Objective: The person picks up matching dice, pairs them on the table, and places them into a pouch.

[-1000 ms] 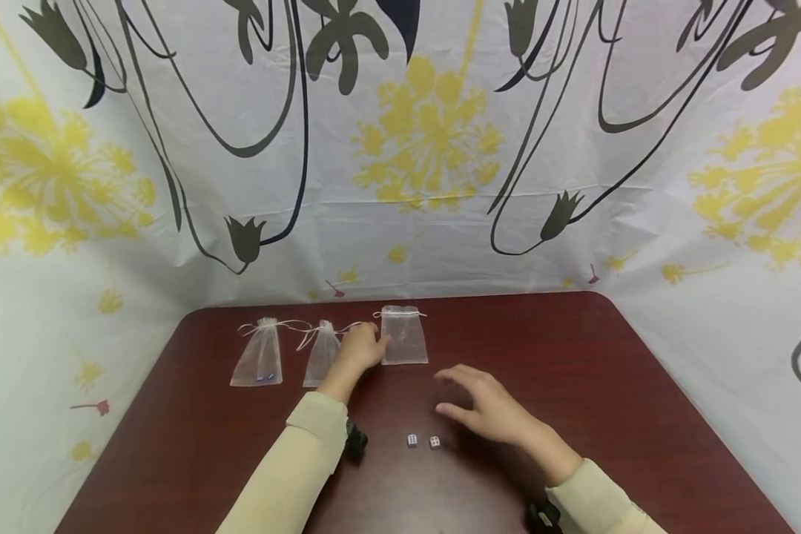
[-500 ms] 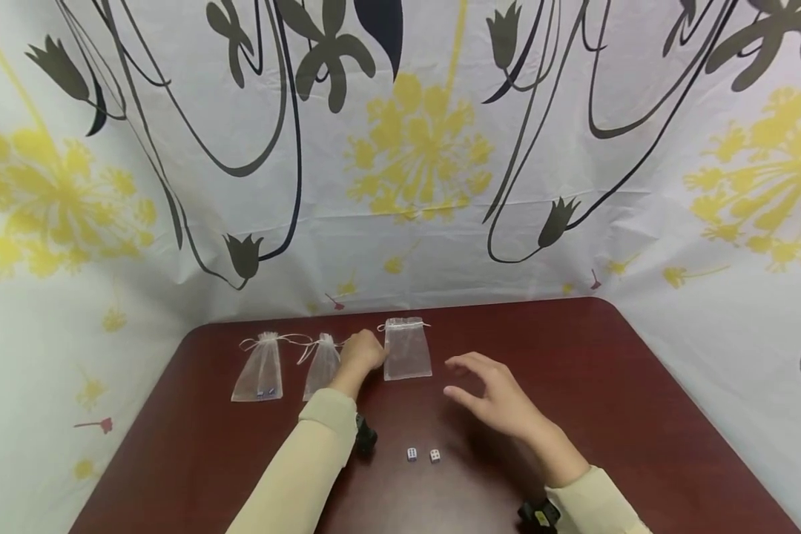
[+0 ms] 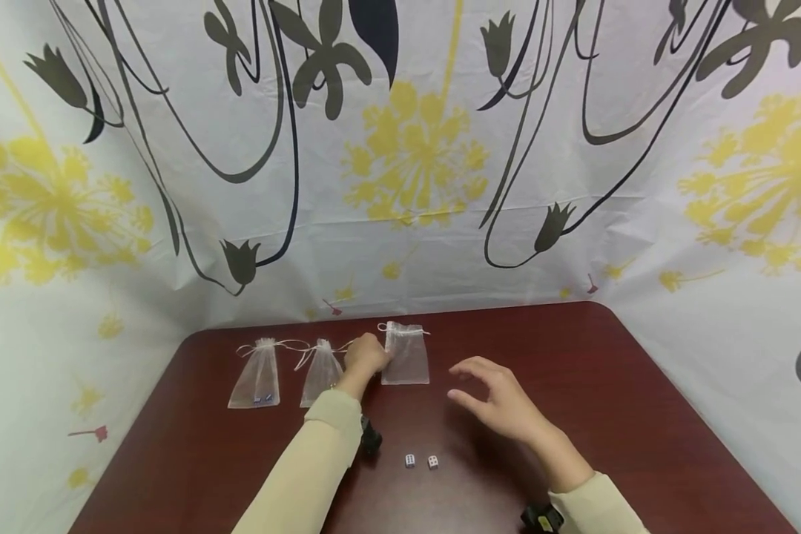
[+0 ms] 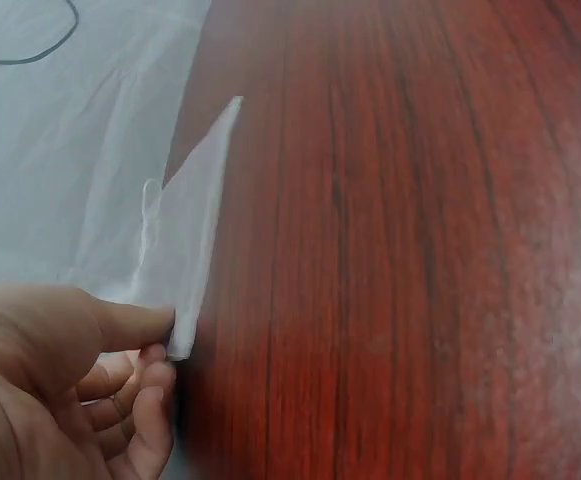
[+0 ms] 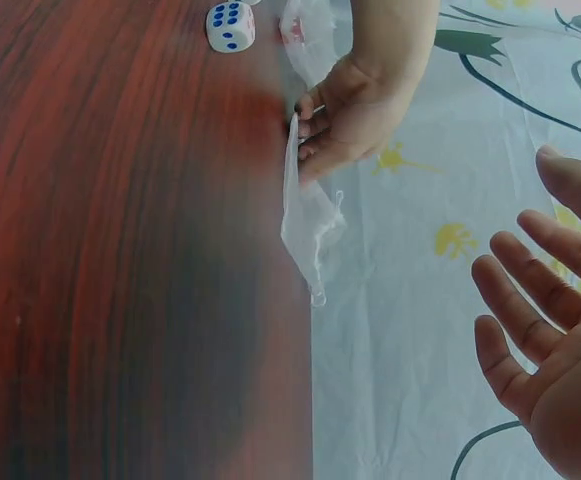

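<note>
Between thumb and fingers, my left hand (image 3: 366, 354) (image 4: 60, 385) pinches the left edge of a sheer white drawstring pouch (image 3: 409, 363) (image 4: 192, 235) near the table's back edge. In the right wrist view that pouch (image 5: 300, 215) looks slightly raised at the pinched side. My right hand (image 3: 497, 397) (image 5: 565, 320) hovers to the right of the pouch, fingers spread and relaxed, holding nothing. Nearer to me, two small white dice, a left die (image 3: 410, 460) and a right die (image 3: 433, 462), lie on the table between the forearms.
Left of my left hand lie two more sheer pouches: a far-left pouch (image 3: 256, 378) with dark blue-marked dice inside, and a second pouch (image 3: 320, 378) partly behind the forearm. A patterned cloth (image 3: 427, 259) hangs behind the dark red table (image 3: 541, 341).
My left hand has shifted slightly right and now pinches the pouch's edge, which is a little lifted and skewed. The right hand has barely moved. The head view has tilted up slightly.
</note>
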`<state>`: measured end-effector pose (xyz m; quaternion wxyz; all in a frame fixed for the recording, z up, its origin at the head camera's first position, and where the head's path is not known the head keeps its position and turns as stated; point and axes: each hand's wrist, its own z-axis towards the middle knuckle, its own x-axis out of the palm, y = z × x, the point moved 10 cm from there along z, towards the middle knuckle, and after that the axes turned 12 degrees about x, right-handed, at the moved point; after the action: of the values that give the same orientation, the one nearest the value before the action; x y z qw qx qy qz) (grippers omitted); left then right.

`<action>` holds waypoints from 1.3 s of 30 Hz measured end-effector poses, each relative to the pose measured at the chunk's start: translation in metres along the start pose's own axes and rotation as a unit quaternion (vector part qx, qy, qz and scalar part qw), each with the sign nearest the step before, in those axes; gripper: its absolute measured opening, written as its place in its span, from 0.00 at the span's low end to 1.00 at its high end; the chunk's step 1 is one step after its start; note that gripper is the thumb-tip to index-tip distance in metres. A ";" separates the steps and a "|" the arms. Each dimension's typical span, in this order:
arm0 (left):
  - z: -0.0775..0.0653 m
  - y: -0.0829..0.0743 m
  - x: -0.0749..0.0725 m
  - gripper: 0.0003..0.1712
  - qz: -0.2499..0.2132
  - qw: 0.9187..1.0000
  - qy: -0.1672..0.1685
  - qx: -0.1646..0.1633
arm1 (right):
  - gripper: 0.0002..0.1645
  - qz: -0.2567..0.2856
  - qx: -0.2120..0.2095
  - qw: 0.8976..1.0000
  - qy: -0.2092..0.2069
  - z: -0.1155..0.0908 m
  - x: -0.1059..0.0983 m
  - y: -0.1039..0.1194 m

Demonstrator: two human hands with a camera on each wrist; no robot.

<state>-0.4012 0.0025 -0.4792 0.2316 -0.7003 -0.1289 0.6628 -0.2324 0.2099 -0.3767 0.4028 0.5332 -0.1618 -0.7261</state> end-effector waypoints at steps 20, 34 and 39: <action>-0.051 -0.013 -0.045 0.09 -0.235 0.953 -0.094 0.168 | 0.16 -0.007 -0.008 1.000 -0.018 0.004 -0.011 0.005; -0.100 -0.030 -0.082 0.06 -0.260 0.932 -0.089 0.238 | 0.16 0.007 -0.019 1.000 -0.021 0.013 -0.012 0.016; -0.115 -0.032 -0.086 0.04 -0.244 0.933 -0.087 0.251 | 0.15 0.018 -0.041 0.999 -0.025 0.018 -0.010 0.025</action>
<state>-0.2908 -0.0297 -0.3869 0.5422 -0.5057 -0.1445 0.6553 -0.2377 0.1984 -0.3469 0.4337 0.4950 -0.1511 -0.7376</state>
